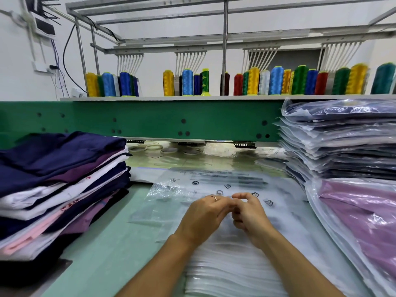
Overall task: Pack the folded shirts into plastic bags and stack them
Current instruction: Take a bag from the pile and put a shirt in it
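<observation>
A pile of empty clear plastic bags (231,260) lies in front of me on the pale green table (107,243). My left hand (203,217) and my right hand (250,217) meet over the pile, fingers curled together at the top bag's (214,185) edge; whether they pinch the film is blurred. A stack of folded shirts (62,181) in navy, white, purple and pink stands at the left. At the right rises a tall stack of bagged shirts (340,140), with a bagged purple shirt (362,215) leaning in front of it.
A green machine beam (167,121) runs across behind the table, with a low gap under it. Several coloured thread cones (252,82) stand on the shelf above. White rings (154,146) lie at the table's far edge.
</observation>
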`<state>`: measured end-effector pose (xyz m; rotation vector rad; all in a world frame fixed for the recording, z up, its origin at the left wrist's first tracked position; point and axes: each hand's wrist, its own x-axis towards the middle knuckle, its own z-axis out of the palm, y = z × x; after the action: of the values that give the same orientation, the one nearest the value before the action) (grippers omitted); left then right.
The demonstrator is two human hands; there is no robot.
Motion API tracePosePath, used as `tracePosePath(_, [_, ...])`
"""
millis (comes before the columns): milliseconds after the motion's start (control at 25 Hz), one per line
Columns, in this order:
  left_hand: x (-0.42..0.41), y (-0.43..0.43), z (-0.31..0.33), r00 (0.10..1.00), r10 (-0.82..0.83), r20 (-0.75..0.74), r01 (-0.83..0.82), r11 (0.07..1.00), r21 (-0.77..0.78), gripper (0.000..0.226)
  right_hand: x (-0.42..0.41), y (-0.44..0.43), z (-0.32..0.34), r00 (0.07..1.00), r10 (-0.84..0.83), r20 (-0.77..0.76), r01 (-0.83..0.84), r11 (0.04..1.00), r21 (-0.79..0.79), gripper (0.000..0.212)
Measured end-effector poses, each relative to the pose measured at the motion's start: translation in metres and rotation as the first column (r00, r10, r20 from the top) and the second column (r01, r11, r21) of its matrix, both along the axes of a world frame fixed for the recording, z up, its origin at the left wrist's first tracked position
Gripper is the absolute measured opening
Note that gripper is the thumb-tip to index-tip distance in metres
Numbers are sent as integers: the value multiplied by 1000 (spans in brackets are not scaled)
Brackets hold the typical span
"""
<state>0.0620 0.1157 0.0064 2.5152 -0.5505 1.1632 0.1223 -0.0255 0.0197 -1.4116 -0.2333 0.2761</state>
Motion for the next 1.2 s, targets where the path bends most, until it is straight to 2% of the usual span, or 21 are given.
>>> tracePosePath(120, [-1, 0, 0, 994, 105, -32, -106, 994, -34, 13, -3, 3, 0, 1000, 8, -4, -8, 1000, 15, 8])
tracePosePath(280, [-2, 15, 5, 949, 271, -160, -297, 940, -170, 7, 9, -4, 4, 993, -119, -14, 119, 992, 35, 10])
tracePosePath(400, [-9, 45, 5, 852, 475, -219, -513, 840, -175, 10, 21, -22, 2, 976, -215, -23, 215, 976, 23, 8])
tracePosePath(480, [-16, 62, 6, 775, 598, -204, -629, 763, -151, 8, 27, -28, -1, 966, -256, -35, 258, 966, 31, 8])
tracePosePath(560, [-21, 69, 7, 733, 648, -206, -679, 715, -169, 5, 32, -32, -3, 957, -285, -52, 287, 957, 48, 9])
tracePosePath(760, [-25, 76, 7, 674, 691, -260, -737, 610, -290, 22, 37, -36, -7, 918, -383, -102, 391, 916, 87, 19])
tracePosePath(880, [-24, 87, 3, 648, 691, -320, -759, 547, -353, 23, 38, -40, -5, 890, -443, -109, 453, 886, 101, 16])
tracePosePath(960, [-23, 90, 3, 663, 657, -359, -748, 571, -337, 17, 37, -41, -5, 895, -436, -95, 444, 891, 91, 12])
tracePosePath(1000, [-23, 91, 3, 681, 627, -378, -730, 627, -273, 12, 36, -41, -6, 903, -421, -84, 428, 900, 83, 11])
tracePosePath(1080, [-20, 85, 4, 704, 572, -421, -651, 757, -60, 42, 34, -39, -6, 920, -387, -56, 390, 918, 66, 12])
tracePosePath(1120, [-18, 81, 3, 736, 520, -434, -581, 814, -11, 52, 33, -37, -6, 930, -366, -36, 368, 928, 54, 13])
tracePosePath(1160, [-17, 77, 3, 780, 466, -418, -516, 857, -8, 44, 32, -36, -6, 938, -346, -16, 346, 937, 35, 12])
tracePosePath(1200, [-17, 71, 4, 819, 424, -386, -475, 879, -42, 26, 32, -35, -7, 944, -330, 4, 330, 944, 11, 12])
